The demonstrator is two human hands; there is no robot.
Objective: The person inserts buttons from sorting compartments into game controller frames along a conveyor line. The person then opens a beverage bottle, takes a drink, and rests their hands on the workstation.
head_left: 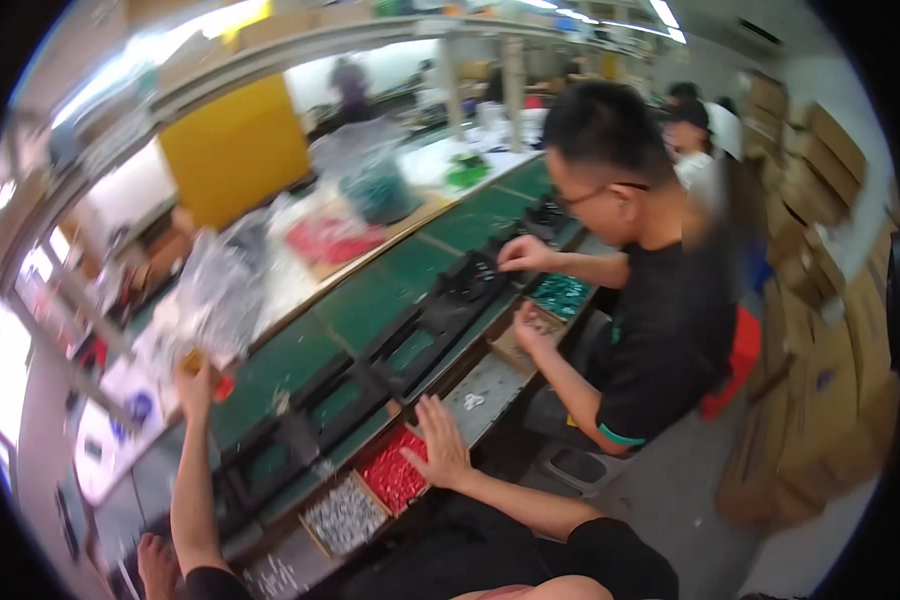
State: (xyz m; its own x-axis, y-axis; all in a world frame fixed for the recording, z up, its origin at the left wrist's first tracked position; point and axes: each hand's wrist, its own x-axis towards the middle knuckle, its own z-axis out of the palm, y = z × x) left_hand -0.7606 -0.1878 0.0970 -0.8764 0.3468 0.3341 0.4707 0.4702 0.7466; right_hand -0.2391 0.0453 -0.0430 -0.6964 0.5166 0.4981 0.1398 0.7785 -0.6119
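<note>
My left hand (196, 388) is stretched out over the far left edge of the green work surface, closed around a small amber-yellow object (191, 361) whose kind is too blurred to tell. Just right of that hand sits a small red thing (225, 388). My right hand (442, 445) is open, fingers spread, at the edge of a compartment of small red parts (394, 472). Beside it is a compartment of silvery-grey small parts (344, 514). Long black frame-like pieces (345, 400) lie in a row between my two hands.
A co-worker (660, 260) on my right handles a black piece near a box of teal parts (560, 296). Another person's hand (156, 565) shows at lower left. Plastic bags (225, 290) lie along the far side. Cardboard boxes (820, 370) are stacked at right.
</note>
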